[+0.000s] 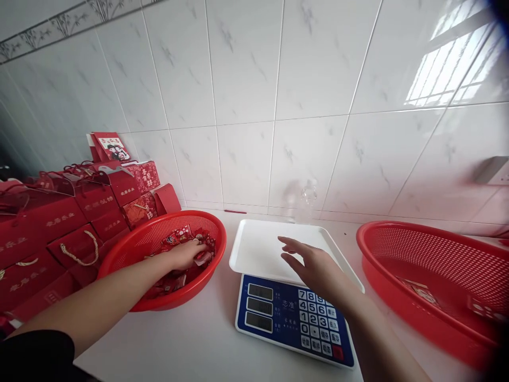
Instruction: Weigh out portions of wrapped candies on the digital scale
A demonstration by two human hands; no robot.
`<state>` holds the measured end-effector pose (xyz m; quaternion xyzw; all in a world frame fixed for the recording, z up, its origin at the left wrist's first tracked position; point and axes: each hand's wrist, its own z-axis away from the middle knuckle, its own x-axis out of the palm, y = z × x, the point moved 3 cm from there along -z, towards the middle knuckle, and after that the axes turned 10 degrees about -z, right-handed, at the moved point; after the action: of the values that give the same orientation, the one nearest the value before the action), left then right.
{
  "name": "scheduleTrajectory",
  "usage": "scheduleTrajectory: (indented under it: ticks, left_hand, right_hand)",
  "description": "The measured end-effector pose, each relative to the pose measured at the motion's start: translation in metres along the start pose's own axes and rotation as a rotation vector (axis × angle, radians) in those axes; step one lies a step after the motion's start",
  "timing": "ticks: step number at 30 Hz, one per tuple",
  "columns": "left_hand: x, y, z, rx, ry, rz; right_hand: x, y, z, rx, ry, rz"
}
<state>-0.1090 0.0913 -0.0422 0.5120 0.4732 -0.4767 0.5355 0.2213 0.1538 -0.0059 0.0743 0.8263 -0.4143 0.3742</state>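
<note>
My left hand reaches into a red plastic basket on the left. Its fingers are curled down on small red wrapped packets, and a pinkish packet shows at the fingertips; the thumb is largely hidden. My right hand hovers over the white tray of a weighing scale with its fingers apart and nothing in them. Below the tray is the scale's blue panel, with three small displays and number keys. No packets show on the visible part of the tray.
Red gift boxes with rope handles are stacked at the left. A second red basket stands at the right, a few packets inside. Behind the scale, a clear plastic bottle stands by the tiled wall.
</note>
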Motion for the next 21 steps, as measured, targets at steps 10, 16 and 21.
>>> scheduleTrajectory:
  ticks: [10, 16, 21]
  left_hand:
    - [-0.061, -0.040, 0.008, -0.099, 0.180, 0.243]
    - [-0.107, -0.014, 0.007, -0.251, 0.390, 0.830]
    - [-0.113, 0.070, 0.009, -0.068, 0.365, 1.489]
  right_hand:
    - [-0.006, -0.003, 0.001, -0.012, 0.007, 0.037]
    - [-0.006, -0.003, 0.002, -0.023, 0.016, 0.008]
    - [-0.007, -0.006, 0.002, 0.023, 0.038, -0.294]
